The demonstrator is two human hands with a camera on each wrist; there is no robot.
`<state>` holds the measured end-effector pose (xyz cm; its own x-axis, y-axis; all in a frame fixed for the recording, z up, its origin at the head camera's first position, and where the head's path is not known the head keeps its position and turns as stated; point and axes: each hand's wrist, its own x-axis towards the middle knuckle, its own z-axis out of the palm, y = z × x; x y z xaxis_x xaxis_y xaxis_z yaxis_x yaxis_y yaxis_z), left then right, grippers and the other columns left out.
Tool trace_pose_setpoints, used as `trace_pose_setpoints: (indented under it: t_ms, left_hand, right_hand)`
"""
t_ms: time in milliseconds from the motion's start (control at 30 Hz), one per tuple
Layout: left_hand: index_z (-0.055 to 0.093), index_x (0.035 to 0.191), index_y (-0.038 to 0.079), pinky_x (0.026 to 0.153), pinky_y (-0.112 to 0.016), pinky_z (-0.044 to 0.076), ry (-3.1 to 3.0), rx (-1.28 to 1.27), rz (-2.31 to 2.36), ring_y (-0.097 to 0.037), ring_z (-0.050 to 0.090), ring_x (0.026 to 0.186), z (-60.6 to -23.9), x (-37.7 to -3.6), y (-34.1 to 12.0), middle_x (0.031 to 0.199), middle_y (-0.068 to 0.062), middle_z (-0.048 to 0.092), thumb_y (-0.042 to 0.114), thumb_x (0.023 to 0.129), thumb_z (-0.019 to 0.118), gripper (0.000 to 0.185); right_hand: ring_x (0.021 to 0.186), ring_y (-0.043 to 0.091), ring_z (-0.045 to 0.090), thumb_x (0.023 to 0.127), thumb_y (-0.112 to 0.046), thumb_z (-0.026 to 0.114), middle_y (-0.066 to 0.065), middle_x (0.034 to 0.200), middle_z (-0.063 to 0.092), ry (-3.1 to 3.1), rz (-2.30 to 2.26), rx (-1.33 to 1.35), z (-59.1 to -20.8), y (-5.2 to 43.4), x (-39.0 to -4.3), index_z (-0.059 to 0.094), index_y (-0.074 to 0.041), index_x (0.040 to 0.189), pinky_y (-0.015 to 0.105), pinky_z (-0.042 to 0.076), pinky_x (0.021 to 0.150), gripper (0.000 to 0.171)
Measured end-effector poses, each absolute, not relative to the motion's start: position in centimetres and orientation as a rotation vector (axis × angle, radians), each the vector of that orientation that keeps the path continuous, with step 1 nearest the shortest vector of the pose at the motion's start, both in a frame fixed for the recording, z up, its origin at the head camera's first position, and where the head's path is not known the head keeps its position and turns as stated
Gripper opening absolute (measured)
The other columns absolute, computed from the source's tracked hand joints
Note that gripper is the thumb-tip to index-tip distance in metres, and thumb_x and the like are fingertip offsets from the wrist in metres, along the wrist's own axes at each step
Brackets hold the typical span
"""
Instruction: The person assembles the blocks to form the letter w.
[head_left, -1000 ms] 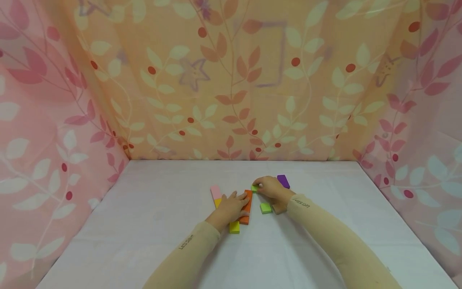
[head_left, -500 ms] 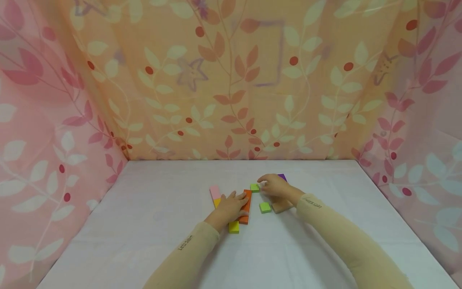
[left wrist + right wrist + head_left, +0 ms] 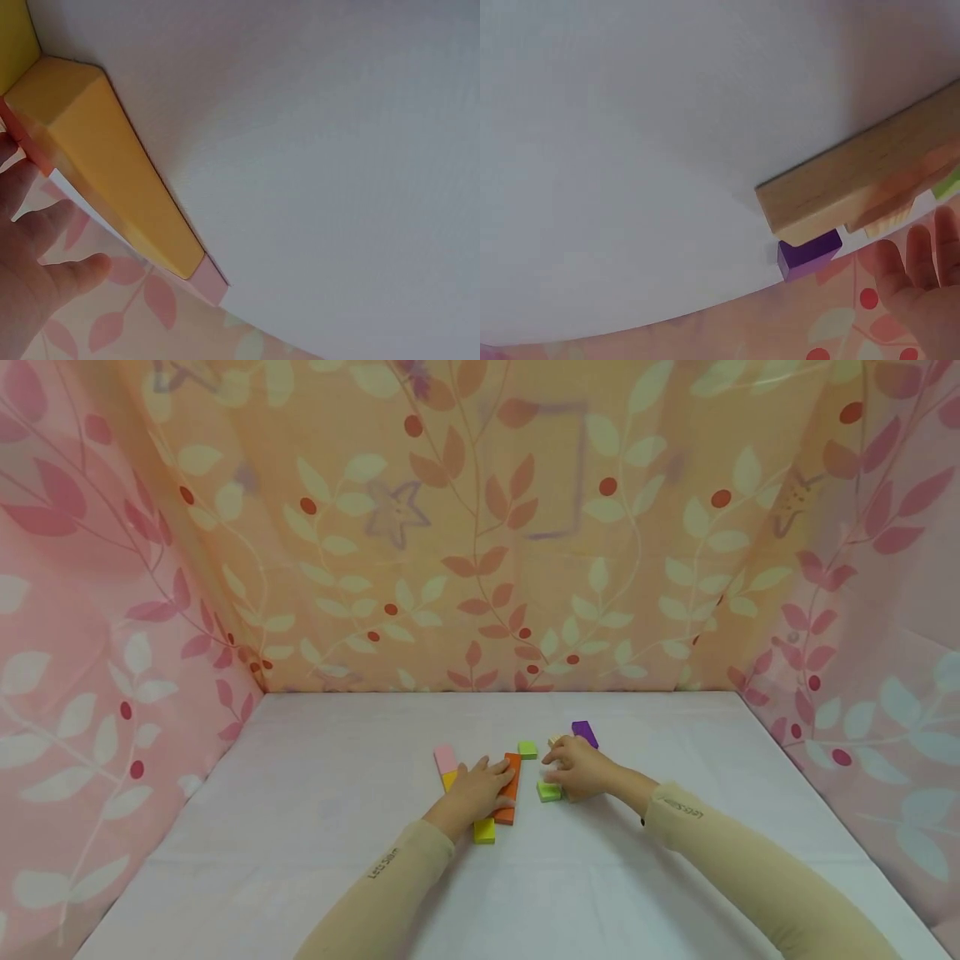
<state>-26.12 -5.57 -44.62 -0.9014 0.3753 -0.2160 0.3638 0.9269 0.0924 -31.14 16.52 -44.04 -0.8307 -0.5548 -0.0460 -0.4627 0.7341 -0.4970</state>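
Observation:
My left hand (image 3: 471, 792) lies with spread fingers over an orange block (image 3: 513, 770), fingertips on its left side. Beneath or beside that hand are an amber block (image 3: 120, 165), a pink block (image 3: 445, 758) and a yellow block (image 3: 484, 832). My right hand (image 3: 583, 767) is over the near light green block (image 3: 549, 792), its bent fingertips right at the block's upper edge. A long wooden block (image 3: 855, 180), mostly hidden by that hand in the head view, lies beside it. In the right wrist view the fingers (image 3: 891, 262) look loosely extended.
Another light green block (image 3: 528, 750) sits just beyond the orange one. A purple block (image 3: 585, 733) and a small pale wooden block (image 3: 554, 741) lie behind my right hand. The white table (image 3: 300, 827) ends at a leaf-patterned curtain (image 3: 480, 610) at the back and sides.
My right hand has let go of the far green block and moved back toward me, to the near green block. My left hand has stayed on the orange block.

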Motion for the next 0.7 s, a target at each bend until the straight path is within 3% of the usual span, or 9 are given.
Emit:
trace_pose_setpoints:
  t_ms: [233, 700]
  left_hand:
    - [0.042, 0.149, 0.024, 0.11, -0.059, 0.024, 2.856, 0.545, 0.08, -0.028, 0.026, 0.144, -44.7, -26.2, -5.5, 0.155, 0.005, 0.034, 0.05, 0.093, 0.055, 0.063]
    - [0.041, 0.149, 0.024, 0.111, -0.057, 0.024, 2.846, 0.54, 0.09, -0.027, 0.025, 0.144, -44.5, -26.1, -5.6, 0.156, 0.005, 0.033, 0.05, 0.093, 0.055, 0.064]
  right_hand:
    - [0.103, 0.027, 0.047, 0.089, -0.025, 0.071, 0.013, 0.115, 0.056, 2.803, -0.653, -0.858, -44.6, 17.2, -31.2, 0.071, -0.005, 0.111, 0.043, 0.044, 0.085, 0.029]
    - [0.096, 0.034, 0.053, 0.087, -0.013, 0.072, 0.014, 0.098, 0.058, 2.852, -0.757, -0.868, -44.1, 19.8, -32.8, 0.07, 0.002, 0.107, 0.05, 0.044, 0.085, 0.025]
